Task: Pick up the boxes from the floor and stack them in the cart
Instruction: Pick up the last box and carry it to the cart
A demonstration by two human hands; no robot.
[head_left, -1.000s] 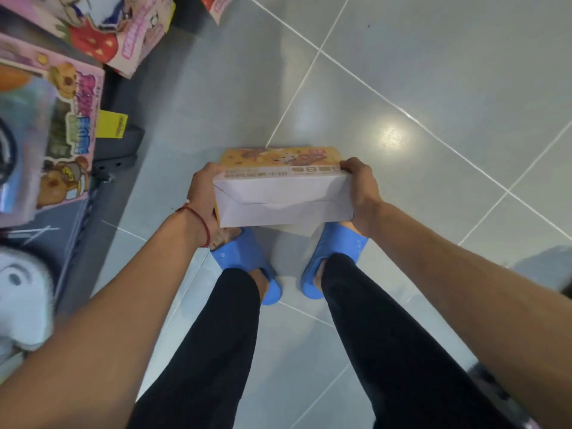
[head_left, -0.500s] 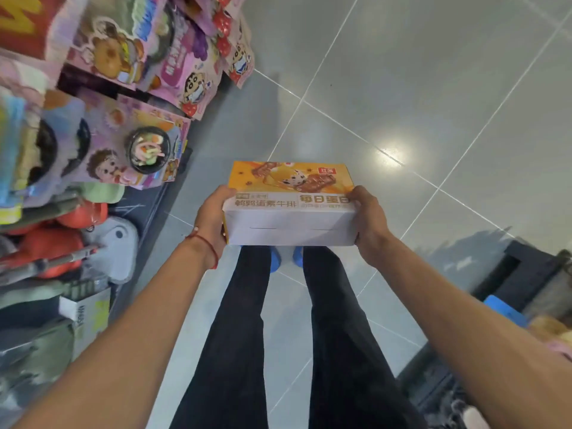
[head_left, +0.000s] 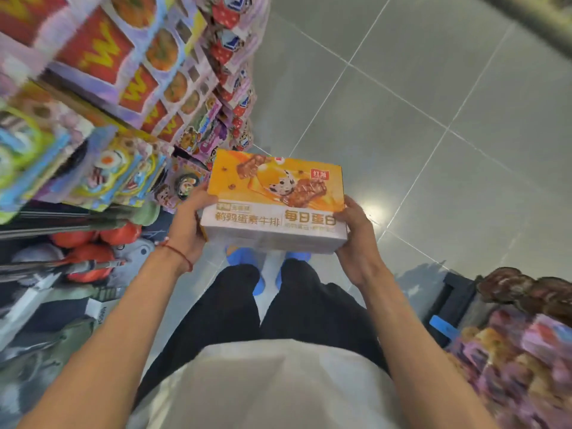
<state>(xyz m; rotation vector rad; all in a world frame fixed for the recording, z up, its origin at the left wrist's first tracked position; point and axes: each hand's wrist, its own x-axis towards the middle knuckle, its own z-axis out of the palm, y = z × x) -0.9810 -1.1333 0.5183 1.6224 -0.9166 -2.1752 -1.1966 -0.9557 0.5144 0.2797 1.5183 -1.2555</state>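
Holding entry: one orange snack box (head_left: 275, 193), carried level at waist height above the grey tiled floor (head_left: 402, 119). Left hand (head_left: 188, 224) grips its left end, thumb on top; right hand (head_left: 356, 239) grips its right end. Toy packages (head_left: 108, 88) shelved at left; black cart (head_left: 455, 301) at lower right.

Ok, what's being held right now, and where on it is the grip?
The orange box, gripped at its two short ends: left hand on the left end, right hand on the right end.
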